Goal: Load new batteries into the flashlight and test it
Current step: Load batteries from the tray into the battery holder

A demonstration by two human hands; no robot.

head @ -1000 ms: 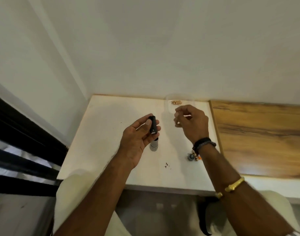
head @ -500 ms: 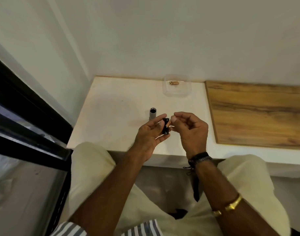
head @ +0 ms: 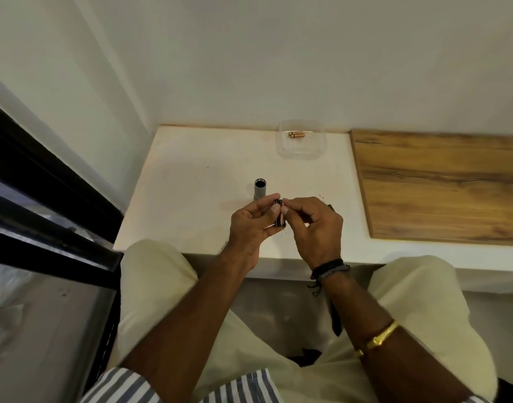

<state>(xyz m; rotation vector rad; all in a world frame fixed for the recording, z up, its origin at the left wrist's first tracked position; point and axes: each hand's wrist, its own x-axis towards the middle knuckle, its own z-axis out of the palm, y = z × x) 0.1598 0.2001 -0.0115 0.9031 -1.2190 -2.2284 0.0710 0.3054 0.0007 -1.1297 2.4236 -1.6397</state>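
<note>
My left hand [head: 251,228] grips a small black battery holder [head: 279,219] upright above the white table's front part. My right hand [head: 316,225] pinches its thumb and forefinger at the holder's top end; the battery between them is hidden by the fingertips. Just behind my left hand, the grey flashlight body [head: 260,189] stands upright on the table with its open end up. Two copper-coloured batteries [head: 296,135] lie in a clear plastic container [head: 302,149] at the back of the table.
The white table [head: 197,181] meets a wall at the back and the left. A wooden board [head: 441,187] covers its right side. A small dark object [head: 331,207] peeks out behind my right hand. A black-framed glass panel [head: 46,199] stands to the left.
The view tilted down and my hands came closer to the table's front edge. My right hand brought the battery against the holder's top, and the battery no longer shows.
</note>
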